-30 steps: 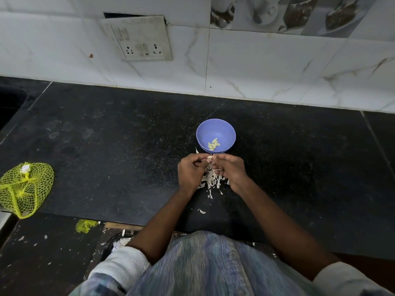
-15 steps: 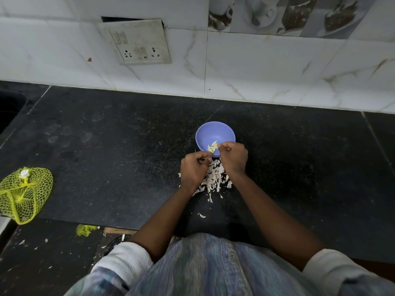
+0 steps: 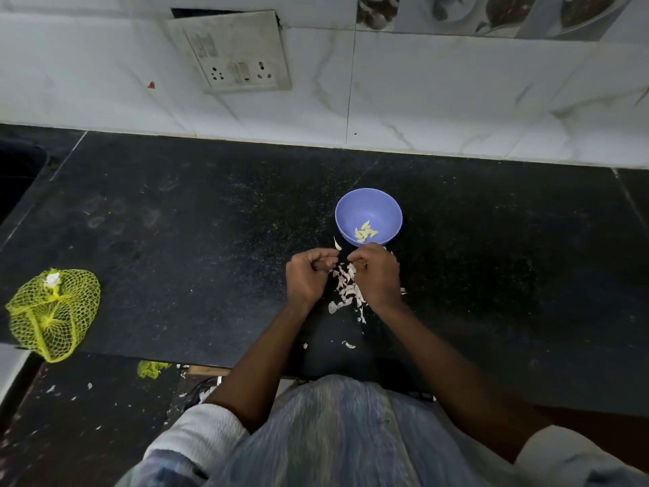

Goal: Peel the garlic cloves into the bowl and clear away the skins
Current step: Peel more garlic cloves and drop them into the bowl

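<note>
Just before the bowl [image 3: 368,216], both hands, left [image 3: 309,275] and right [image 3: 377,274], curl over the skins [image 3: 346,290], their grip's contents hidden; peel low, dropping each clove straight in.

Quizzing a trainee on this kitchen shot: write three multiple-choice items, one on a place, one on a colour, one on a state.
1. Where does the yellow net bag lie?
A. inside the bowl
B. at the counter's left edge
C. on the wall socket

2. What colour is the bowl?
A. red
B. green
C. blue-purple

3. What is in the bowl?
A. a few peeled cloves
B. only skins
C. water to the rim

Answers:
1 B: the bag sits far left on the black counter, away from the hands.
2 C: its wall and rim show blue-purple.
3 A: pale peeled cloves lie at the bottom; the skins lie piled on the counter between the hands.
</note>
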